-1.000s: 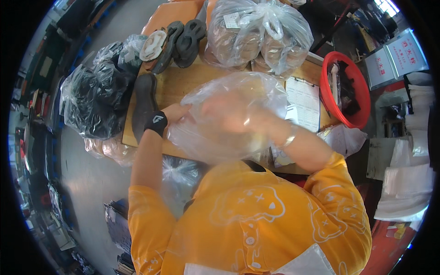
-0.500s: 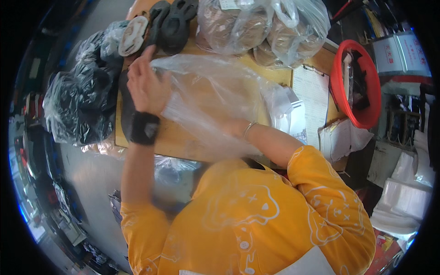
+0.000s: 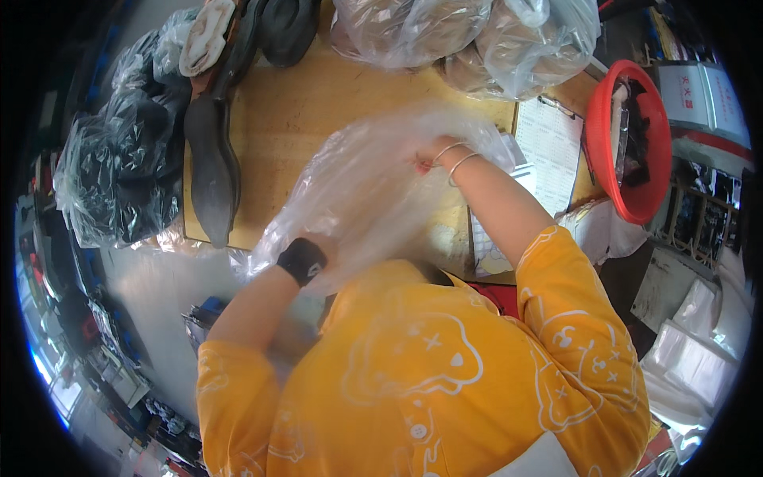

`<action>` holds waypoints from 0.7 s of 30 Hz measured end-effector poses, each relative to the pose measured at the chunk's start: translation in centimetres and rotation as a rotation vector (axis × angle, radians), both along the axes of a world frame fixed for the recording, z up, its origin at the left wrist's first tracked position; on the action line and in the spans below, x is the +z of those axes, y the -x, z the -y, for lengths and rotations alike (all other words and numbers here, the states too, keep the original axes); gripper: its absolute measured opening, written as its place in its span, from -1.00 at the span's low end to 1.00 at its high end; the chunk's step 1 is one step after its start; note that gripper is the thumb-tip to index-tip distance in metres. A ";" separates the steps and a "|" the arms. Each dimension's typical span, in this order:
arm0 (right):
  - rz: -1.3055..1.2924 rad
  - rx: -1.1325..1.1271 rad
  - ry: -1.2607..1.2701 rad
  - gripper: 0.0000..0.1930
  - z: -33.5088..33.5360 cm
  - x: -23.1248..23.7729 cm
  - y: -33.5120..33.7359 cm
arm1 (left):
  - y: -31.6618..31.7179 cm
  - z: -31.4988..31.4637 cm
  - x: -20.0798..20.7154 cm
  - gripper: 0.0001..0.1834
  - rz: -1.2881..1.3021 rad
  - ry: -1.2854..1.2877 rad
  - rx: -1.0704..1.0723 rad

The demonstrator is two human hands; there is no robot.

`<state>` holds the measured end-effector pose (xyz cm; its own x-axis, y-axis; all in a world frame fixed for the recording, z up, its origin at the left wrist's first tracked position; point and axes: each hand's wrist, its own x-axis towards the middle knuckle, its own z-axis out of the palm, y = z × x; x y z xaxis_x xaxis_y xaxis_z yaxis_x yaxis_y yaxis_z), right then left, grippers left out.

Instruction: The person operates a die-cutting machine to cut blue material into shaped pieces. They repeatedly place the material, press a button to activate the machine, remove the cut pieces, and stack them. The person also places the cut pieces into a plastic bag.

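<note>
A large clear plastic bag [image 3: 342,179] is spread and lifted above the wooden table [image 3: 278,111], partly blurred. My right hand [image 3: 433,155], with two bangles at the wrist, is closed on the film near the bag's right end. Close to the table's front edge, my left hand [image 3: 324,248], behind a black wristband [image 3: 302,261], is at the bag's lower left part; film and blur hide its fingers. Left of the bag lies a long dark grey shoe sole [image 3: 213,171] along the table's left edge.
More dark soles [image 3: 290,36] and a whitish sole [image 3: 207,40] are at the back left. Bags of brownish items [image 3: 413,32] stand at the back. A clipboard with paper [image 3: 548,143] and a red basin [image 3: 628,143] are at right; a bag of black items [image 3: 127,175] is left.
My left hand has come down from the far left toward my body. My right hand has moved up and right. The bag has shifted with them, uncovering the dark sole and more tabletop.
</note>
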<state>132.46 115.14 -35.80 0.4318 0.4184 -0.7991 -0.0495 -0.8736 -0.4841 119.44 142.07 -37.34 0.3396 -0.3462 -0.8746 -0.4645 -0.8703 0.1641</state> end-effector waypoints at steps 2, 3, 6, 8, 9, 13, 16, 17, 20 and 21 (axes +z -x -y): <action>0.162 0.153 0.178 -0.66 -2.5 -0.5 0.9 | -2.0 2.7 0.0 -0.56 -0.046 0.090 -0.029; 0.249 0.232 0.223 -0.66 -3.5 -0.8 1.9 | -2.9 3.5 0.2 -0.56 0.001 0.286 0.118; 0.344 0.314 0.171 -0.63 -3.7 -1.6 5.6 | -5.9 3.1 0.1 -0.64 0.119 0.368 0.309; 0.418 0.239 -0.057 -0.63 -2.4 -1.8 8.2 | -7.2 1.5 -0.3 -0.66 0.294 0.534 0.287; 0.504 0.169 -0.262 -0.66 -1.2 -1.4 9.3 | -7.6 0.8 -0.5 -0.67 0.343 0.583 0.286; 0.476 0.285 -0.242 -0.59 -1.0 0.0 10.5 | -7.6 -0.5 -0.5 -0.69 0.400 0.667 0.333; 0.779 0.158 -0.624 -0.42 -1.7 1.1 9.4 | -6.3 0.5 0.8 -0.71 0.383 0.603 0.372; 0.981 0.127 -0.679 -0.36 -2.0 1.0 8.3 | -5.7 0.9 1.5 -0.71 0.358 0.546 0.367; 1.001 -0.298 -0.783 -0.22 -3.2 -1.2 2.9 | -3.9 2.1 3.4 -0.71 0.286 0.490 0.310; 0.881 -0.365 -0.647 -0.18 -3.6 -2.1 1.2 | -3.4 2.5 3.8 -0.70 0.264 0.551 0.265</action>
